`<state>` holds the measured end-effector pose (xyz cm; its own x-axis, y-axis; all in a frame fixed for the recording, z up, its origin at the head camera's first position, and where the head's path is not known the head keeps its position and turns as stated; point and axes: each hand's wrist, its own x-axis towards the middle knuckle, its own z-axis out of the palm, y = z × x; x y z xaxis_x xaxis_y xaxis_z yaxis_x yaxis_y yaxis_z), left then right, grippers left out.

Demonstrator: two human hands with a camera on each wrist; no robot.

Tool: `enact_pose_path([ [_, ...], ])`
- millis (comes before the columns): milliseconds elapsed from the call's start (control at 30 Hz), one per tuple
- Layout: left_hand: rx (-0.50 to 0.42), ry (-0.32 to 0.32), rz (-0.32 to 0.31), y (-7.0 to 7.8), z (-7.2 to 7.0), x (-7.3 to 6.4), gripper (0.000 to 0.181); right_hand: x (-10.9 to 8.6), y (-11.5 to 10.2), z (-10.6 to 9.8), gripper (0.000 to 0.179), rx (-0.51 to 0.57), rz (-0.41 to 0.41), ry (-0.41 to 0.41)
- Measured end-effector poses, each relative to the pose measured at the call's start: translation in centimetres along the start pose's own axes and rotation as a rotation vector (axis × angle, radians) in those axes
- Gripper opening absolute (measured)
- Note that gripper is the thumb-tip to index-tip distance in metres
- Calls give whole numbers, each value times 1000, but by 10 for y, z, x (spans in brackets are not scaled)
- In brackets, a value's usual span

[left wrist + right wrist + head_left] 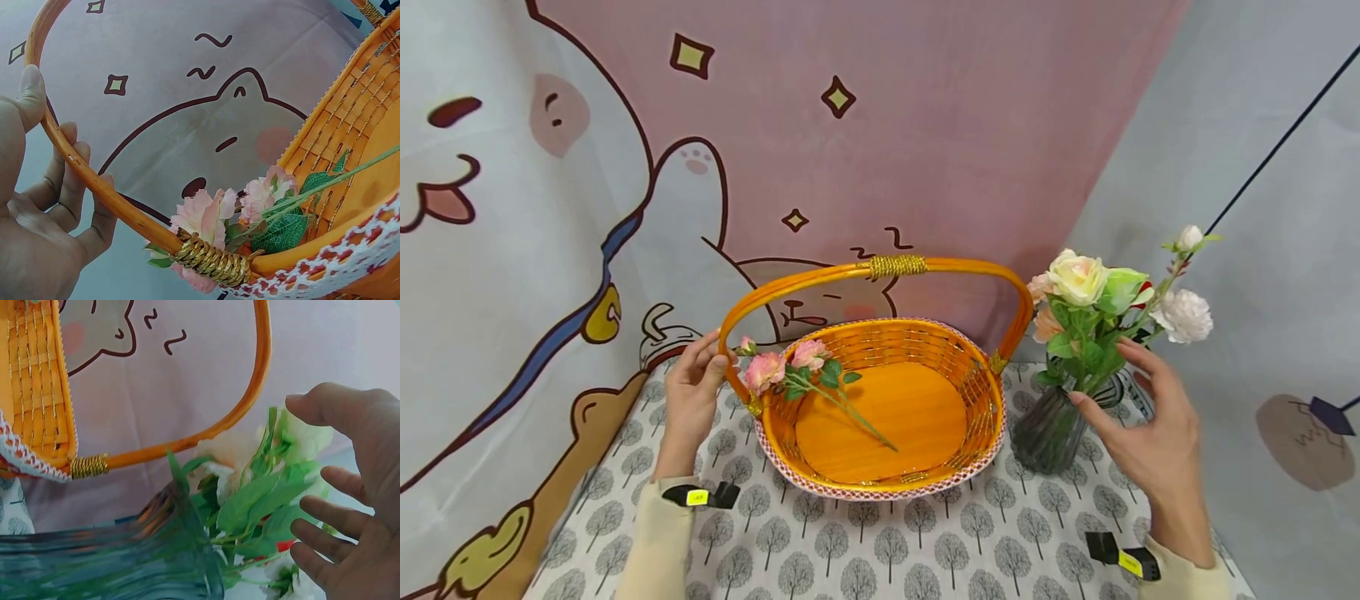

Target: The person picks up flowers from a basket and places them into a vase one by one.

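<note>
An orange woven basket (880, 467) with a tall arched handle (820, 273) stands on the table. Pink flowers (765, 372) on a green stem lie across its left rim, the stem reaching down inside. My left hand (694, 393) holds the handle's left side, thumb on the near side and fingers behind it (56, 162). To the right, a dark ribbed glass vase (1047, 433) leans with a bunch of cream, peach and white flowers (1077, 277) in it. My right hand (1157, 425) is beside the bunch, thumb and fingers spread apart around its right side, gripping nothing (350, 512).
A white cloth (891, 546) printed with grey trees covers the table. Behind stands a pink and white cartoon backdrop (962, 125), close to the basket's far rim. The basket handle's right end (997, 362) stands near the vase and flowers.
</note>
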<state>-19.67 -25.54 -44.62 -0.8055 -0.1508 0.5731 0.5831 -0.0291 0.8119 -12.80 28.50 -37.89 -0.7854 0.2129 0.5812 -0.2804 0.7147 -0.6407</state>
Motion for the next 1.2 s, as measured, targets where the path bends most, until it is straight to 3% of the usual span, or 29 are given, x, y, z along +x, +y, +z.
enact_pose_path([
  [367,-22,-10,16,0,1,5,38,-1,-24,-3,94,54,-104,-22],
  [667,-12,4,5,1,3,6,38,1,-37,12,93,113,-231,-92],
  [900,-5,20,-31,1,3,4,38,-2,-43,30,89,107,-207,-222],
  [1200,-16,11,-8,2,1,1,38,-2,-44,58,78,114,-143,-356],
])
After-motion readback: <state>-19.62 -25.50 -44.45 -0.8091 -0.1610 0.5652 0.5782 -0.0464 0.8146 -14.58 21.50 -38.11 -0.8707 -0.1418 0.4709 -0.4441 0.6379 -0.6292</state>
